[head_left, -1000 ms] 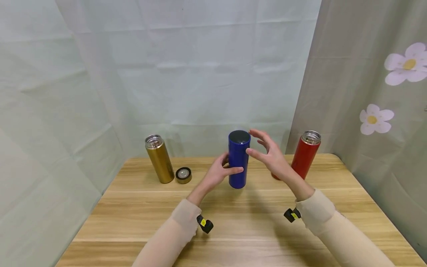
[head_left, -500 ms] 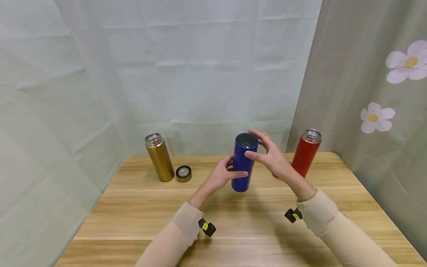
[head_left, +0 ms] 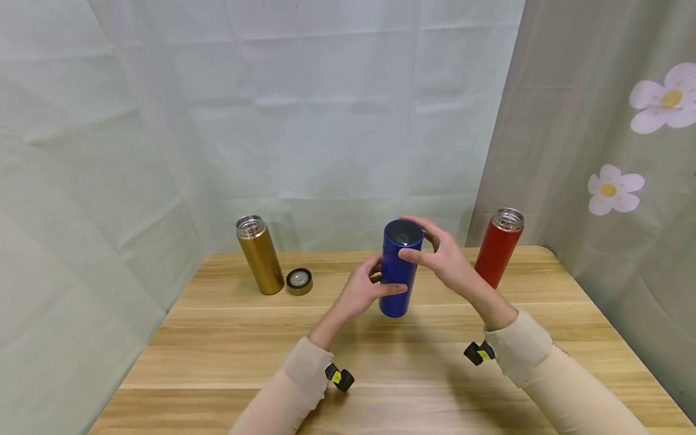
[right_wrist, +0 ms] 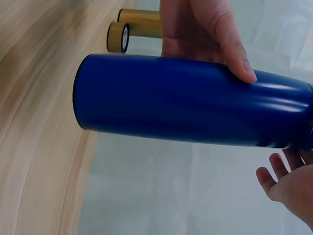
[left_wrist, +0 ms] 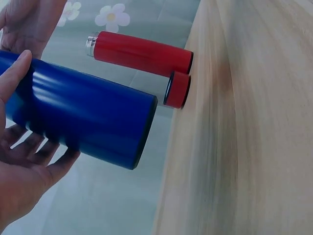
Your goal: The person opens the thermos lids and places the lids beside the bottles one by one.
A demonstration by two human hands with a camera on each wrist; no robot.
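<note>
A blue vacuum flask [head_left: 396, 275] with a dark-topped lid [head_left: 403, 232] is held just over the table, leaning slightly. My left hand [head_left: 361, 291] grips its body, the thumb across the near side and the fingers behind. Up at the lid, my right hand [head_left: 448, 261] has its thumb on the near side and its fingers round the far side. In the right wrist view the base of the blue flask [right_wrist: 146, 95] hangs close over the wood, and the left hand [right_wrist: 195, 36] wraps it from above. Part of the right hand [right_wrist: 296, 188] shows below the lid end.
An uncapped gold flask [head_left: 262, 260] stands at the back left, its lid [head_left: 299, 281] lying beside it. At the back right is an uncapped red flask [head_left: 497, 251]; its red lid [left_wrist: 177, 90] shows in the left wrist view. Cloth curtains [head_left: 337, 121] rise behind the table.
The blue flask has moved a little right and toward me, tilting slightly. My right hand, earlier apart from it with spread fingers, has closed round the lid. The left hand kept its grip.
</note>
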